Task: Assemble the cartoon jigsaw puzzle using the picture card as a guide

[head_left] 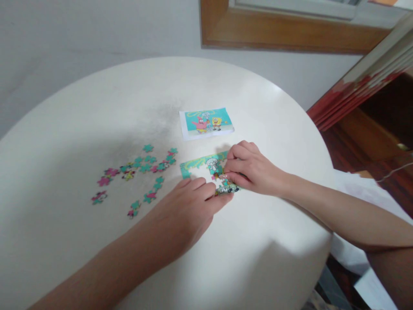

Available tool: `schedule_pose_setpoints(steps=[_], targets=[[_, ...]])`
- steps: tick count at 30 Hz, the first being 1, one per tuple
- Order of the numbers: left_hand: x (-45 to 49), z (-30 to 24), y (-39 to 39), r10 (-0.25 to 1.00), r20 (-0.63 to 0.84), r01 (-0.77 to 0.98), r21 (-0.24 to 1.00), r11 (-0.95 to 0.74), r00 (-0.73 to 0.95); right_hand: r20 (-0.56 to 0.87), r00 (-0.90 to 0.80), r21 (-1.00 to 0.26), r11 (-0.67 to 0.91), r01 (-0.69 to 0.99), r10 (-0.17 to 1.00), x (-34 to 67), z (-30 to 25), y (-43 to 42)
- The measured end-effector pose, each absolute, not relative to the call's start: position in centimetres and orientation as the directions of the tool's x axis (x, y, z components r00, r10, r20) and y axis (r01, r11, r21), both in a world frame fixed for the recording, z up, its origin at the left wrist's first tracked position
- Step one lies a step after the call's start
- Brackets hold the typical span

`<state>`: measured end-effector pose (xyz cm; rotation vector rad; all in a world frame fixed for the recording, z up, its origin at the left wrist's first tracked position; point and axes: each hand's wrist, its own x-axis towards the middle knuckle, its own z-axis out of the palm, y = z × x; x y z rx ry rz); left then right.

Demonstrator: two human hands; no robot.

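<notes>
A partly assembled jigsaw puzzle [200, 162] lies flat on the round white table, with a cartoon squid figure in its middle and a white gap at its lower left. My left hand [193, 206] rests over the puzzle's near left side, fingers curled and thumb stretched along the bottom edge. On the right side, my right hand [248, 165] has its fingers bent and closed, its thumb and fingertips pressing the puzzle around a small piece. Both hands hide parts of the puzzle. Loose jigsaw pieces [138, 162], mostly teal and pink, are scattered to the left.
Behind the puzzle lies a printed reference picture [209, 122] of three cartoon figures. The white table [77, 241] has a curved far edge near the wall [97, 30]. A wooden window frame [284, 32] and a red-patterned curtain [351, 92] are beyond it.
</notes>
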<state>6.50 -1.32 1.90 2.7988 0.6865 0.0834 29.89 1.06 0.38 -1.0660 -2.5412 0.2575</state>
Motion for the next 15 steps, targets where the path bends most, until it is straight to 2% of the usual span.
schedule_pose_setpoints(steps=[15], targets=[[6.53,2.01,-1.36,0.460,0.006,0.444,0.253,-0.860,0.888,0.283,-0.638,-0.304,0.698,0.648,0.716,30.04,0.46,1.12]])
